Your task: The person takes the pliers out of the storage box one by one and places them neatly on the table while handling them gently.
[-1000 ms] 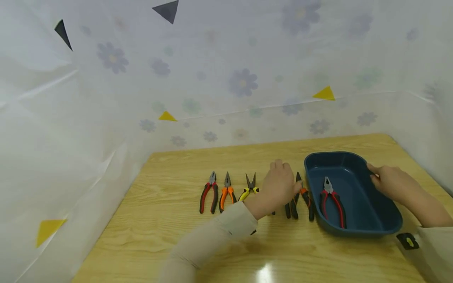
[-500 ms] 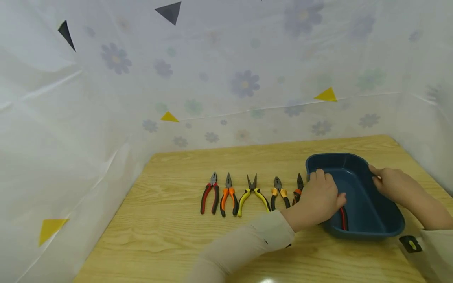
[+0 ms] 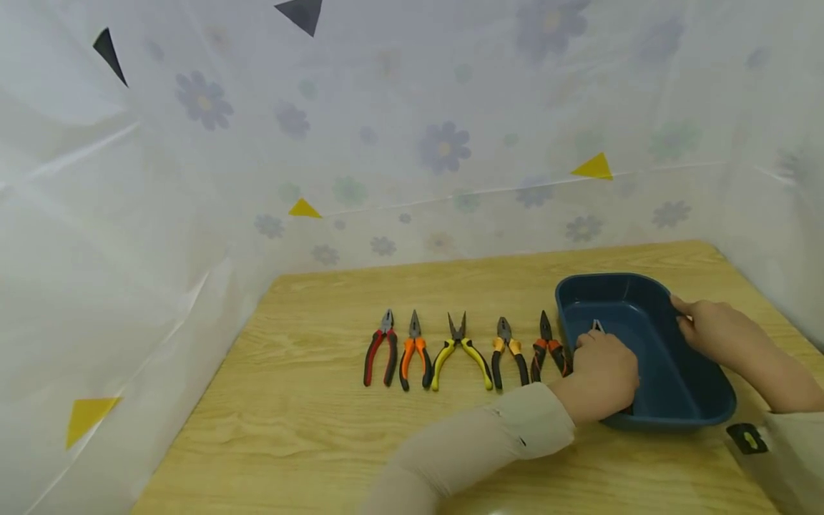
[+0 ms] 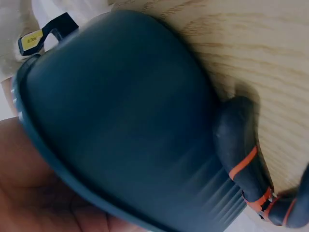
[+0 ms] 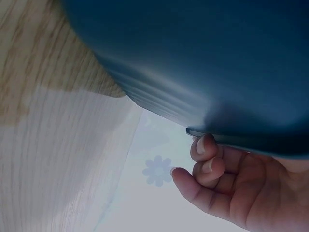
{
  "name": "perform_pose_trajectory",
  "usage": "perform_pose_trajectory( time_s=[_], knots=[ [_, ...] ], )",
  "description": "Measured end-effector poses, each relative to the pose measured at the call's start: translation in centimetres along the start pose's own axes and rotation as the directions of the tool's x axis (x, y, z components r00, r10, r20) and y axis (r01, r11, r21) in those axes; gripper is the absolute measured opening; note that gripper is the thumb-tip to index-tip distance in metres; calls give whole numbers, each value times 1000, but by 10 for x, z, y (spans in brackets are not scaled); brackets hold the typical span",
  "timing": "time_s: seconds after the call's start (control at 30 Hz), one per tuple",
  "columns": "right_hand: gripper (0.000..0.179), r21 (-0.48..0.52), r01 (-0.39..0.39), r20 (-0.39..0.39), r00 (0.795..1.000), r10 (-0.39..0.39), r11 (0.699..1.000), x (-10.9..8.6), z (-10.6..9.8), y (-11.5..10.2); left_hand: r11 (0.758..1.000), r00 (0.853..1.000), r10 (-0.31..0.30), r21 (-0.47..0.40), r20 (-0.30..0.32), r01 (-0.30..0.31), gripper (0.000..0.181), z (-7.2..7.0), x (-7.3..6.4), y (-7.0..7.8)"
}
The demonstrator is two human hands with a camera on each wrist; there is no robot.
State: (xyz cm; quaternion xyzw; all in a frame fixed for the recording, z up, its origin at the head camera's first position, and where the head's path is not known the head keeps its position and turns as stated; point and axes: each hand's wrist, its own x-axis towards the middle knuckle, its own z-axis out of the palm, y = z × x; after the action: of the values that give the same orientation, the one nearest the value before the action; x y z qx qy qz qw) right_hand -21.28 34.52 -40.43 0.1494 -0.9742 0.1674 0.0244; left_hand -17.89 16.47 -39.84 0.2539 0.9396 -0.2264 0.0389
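Note:
My left hand (image 3: 604, 375) reaches down over the near left wall of a dark blue plastic tub (image 3: 669, 372). Beneath it lie red-and-black combination pliers (image 3: 598, 325), mostly covered, with the jaw tips showing beyond the knuckles. The left fingertips are hidden, so I cannot tell whether they pinch the pliers. On the tub's right side, my right hand (image 3: 724, 332) grips the rim, thumb on top. In the right wrist view its curled fingers (image 5: 207, 166) show below the rim. Just left of the tub lie orange-and-black long-nose pliers (image 3: 547, 347), whose handle nears the tub wall.
Several other pliers lie in a row on the wooden table (image 3: 309, 415): red-black (image 3: 383, 350), orange (image 3: 415, 352), yellow (image 3: 460, 350) and light-orange-and-black (image 3: 508, 352). A pale flowered sheet (image 3: 386, 143) hangs behind and along the sides.
My left hand has moved right from over the row of pliers and down into the tub, covering the red-and-black pliers there. The right hand has stayed on the rim.

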Motion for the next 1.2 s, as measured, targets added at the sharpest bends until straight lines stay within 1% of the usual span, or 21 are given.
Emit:
perform_pose_trajectory(
  time_s=[0.1,0.27,0.3,0.37,0.47,0.57,0.67,0.77,0.83,0.93,1.03,1.07,1.2],
  knots=[
    [44,-2,1,5,1000,-1,1000,1,0,0,998,997,-41,-53,63,44,40,0,8,5],
    [45,0,-10,20,1000,10,1000,1,0,1,984,985,-74,-149,153,97,46,4,19,11],
    [45,2,-11,22,1000,11,1000,1,0,2,980,982,-85,-162,166,112,48,5,21,13],
    [45,3,-14,24,1000,14,1000,1,0,2,978,978,-102,-161,183,132,53,7,23,16],
    [45,3,-15,21,1000,14,1000,1,0,1,981,975,-124,-126,186,149,60,9,25,22],
    [45,0,-12,19,1000,12,1000,1,0,1,984,975,-137,-86,174,154,63,10,25,25],
    [45,-3,-13,21,1000,14,1000,1,0,1,984,978,-145,-80,151,158,58,10,24,26],
    [45,-3,-17,26,1000,17,1000,0,-1,1,985,982,-135,-89,136,148,49,10,24,25],
    [45,-6,-18,24,1000,18,1000,0,-2,0,987,983,-122,-92,138,135,47,9,24,25],
    [45,-6,-23,25,999,23,1000,-1,-2,0,985,978,-122,-100,167,140,50,8,25,25],
    [45,-5,-25,25,999,25,1000,-1,-2,0,980,972,-137,-119,192,162,57,9,27,25],
    [45,-3,-25,26,999,25,1000,-1,-2,0,976,970,-144,-134,195,172,59,9,28,25],
    [45,1,-24,22,999,24,1000,0,0,0,965,973,-135,-200,185,172,57,10,29,22]
  ],
)
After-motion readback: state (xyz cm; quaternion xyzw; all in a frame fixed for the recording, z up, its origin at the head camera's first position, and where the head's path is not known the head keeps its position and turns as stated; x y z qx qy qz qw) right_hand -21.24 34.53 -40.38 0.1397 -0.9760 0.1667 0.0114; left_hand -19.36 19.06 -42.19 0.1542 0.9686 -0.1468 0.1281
